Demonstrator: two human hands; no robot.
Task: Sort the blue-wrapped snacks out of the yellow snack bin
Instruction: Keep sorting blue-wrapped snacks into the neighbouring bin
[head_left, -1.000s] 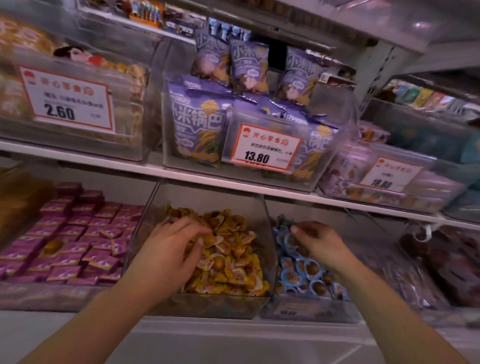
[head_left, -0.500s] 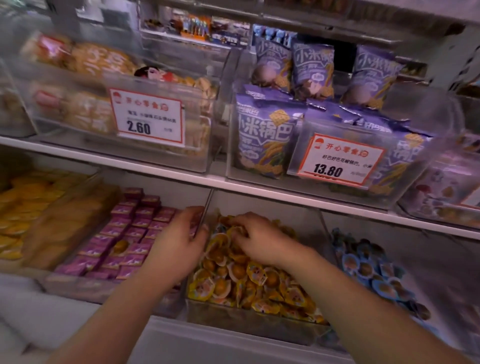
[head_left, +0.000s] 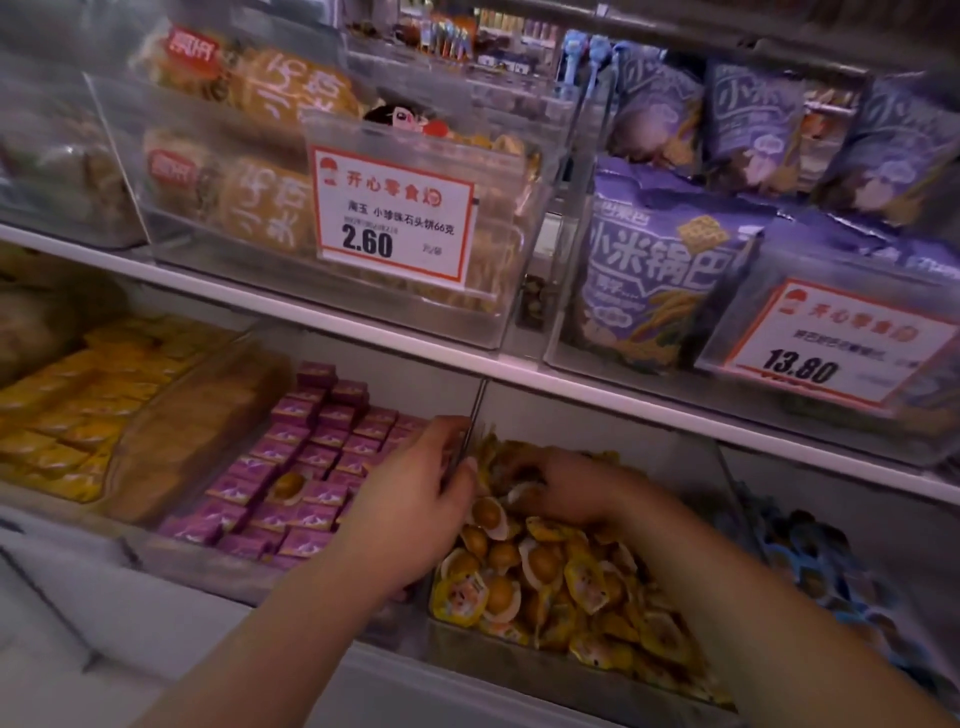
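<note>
The clear yellow snack bin (head_left: 519, 660) on the lower shelf is heaped with yellow-wrapped snacks (head_left: 582, 577). I see no blue wrapper showing in that heap. My left hand (head_left: 415, 499) grips the top of the bin's left wall, with fingers on the outer side and thumb on the inner side. My right hand (head_left: 561, 488) is down in the back of the heap with its fingers curled into the snacks. Its fingertips are hidden, so I cannot tell whether it holds anything. The blue-wrapped snacks (head_left: 810, 561) lie in the neighbouring bin to the right, blurred.
Left of the yellow bin is a bin of purple packets (head_left: 311, 467) with one stray yellow-brown snack (head_left: 287, 486) on top. Further left are yellow packets (head_left: 67, 415). The white shelf edge (head_left: 571, 384) overhangs the bins, carrying boxes with price tags 2.60 (head_left: 392, 218) and 13.80 (head_left: 826, 343).
My right hand moved left from the blue snack bin into the back of the yellow bin. My left hand moved from the yellow heap to the bin's left wall. The view swung left.
</note>
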